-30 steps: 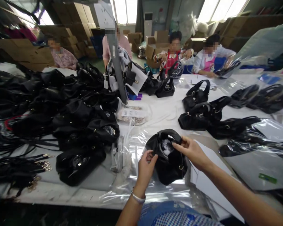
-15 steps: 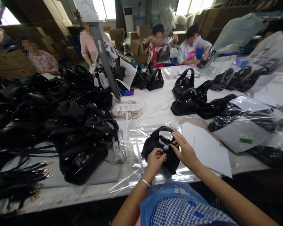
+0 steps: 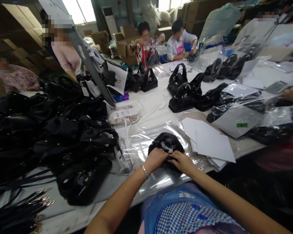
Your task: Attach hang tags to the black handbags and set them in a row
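Observation:
A small black handbag rests on clear plastic film in front of me, its opening facing up with pale, shiny wrapping inside. My left hand, below a silver bracelet, has its fingers closed on the bag's near rim. Close beside it, my right hand pinches the same rim, its fingertips almost meeting the left ones. The spot where the fingers grip is partly hidden by the hands. White paper sheets lie just right of the bag.
Black bags are heaped on the left, with straps and metal clasps before them. A grey post rises behind a plastic packet. More black bags and wrapped ones stand farther right. Several people work around the table.
My right hand has come down from the bag's handle to its near rim, beside my left hand. The handle now lies lower. The camera view has turned and shifted.

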The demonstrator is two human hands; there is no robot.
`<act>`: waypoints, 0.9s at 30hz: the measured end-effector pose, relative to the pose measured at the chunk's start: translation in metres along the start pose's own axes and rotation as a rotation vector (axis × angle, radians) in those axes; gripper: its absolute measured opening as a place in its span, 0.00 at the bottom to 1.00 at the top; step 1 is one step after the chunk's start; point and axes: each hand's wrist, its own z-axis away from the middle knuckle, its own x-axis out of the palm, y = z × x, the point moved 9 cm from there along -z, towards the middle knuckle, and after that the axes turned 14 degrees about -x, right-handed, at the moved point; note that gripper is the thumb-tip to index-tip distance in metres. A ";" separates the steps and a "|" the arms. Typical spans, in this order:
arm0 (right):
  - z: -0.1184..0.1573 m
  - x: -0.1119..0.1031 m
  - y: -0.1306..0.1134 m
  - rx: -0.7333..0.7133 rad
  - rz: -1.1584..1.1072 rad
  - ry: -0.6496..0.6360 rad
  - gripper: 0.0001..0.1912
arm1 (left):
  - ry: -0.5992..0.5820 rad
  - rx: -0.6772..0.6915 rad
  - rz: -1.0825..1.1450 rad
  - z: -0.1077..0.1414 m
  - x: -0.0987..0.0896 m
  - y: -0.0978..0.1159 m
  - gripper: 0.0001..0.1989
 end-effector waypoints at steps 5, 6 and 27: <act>0.033 0.035 -0.005 0.061 -0.064 -0.030 0.15 | -0.130 -0.106 0.127 0.025 0.024 0.004 0.14; 0.038 0.039 -0.005 0.083 -0.070 -0.025 0.15 | -0.146 -0.126 0.160 0.030 0.021 0.004 0.14; 0.052 0.030 0.001 0.072 -0.017 0.118 0.21 | -0.227 0.121 0.007 -0.092 0.011 -0.022 0.24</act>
